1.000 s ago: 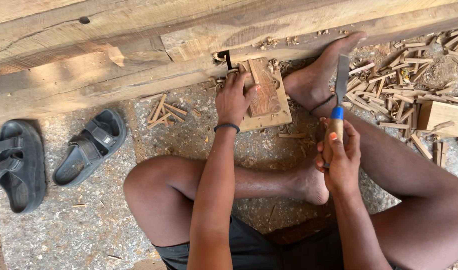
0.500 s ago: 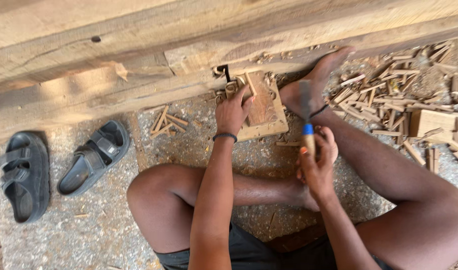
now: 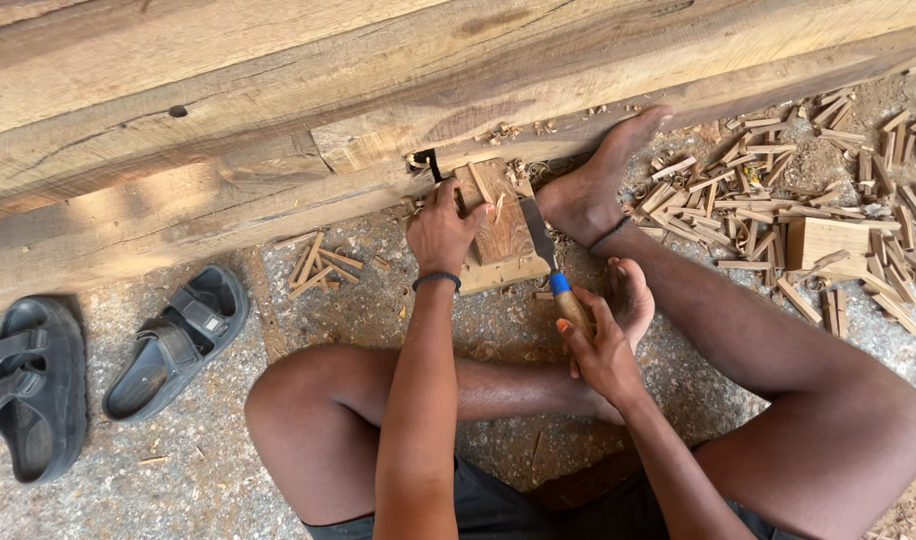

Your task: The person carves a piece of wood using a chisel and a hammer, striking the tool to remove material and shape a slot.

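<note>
Right grip (image 3: 600,345) clenches one chisel (image 3: 556,268); left grip (image 3: 443,232) holds one wooden block (image 3: 502,225); two sandals (image 3: 176,340).

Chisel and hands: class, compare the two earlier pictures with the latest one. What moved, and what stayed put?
The right hand brought the chisel down from upright, so its blade now lies on the wood block. The left hand still holds the block, the foot still braces it, and the sandals lie unmoved.

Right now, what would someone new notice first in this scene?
At centre, a seated person's left hand steadies a small wooden block against a long timber beam, while the right hand drives a blue-collared wooden-handled chisel into it. Pale wood chips litter the right; dark strapped sandals lie left.
</note>
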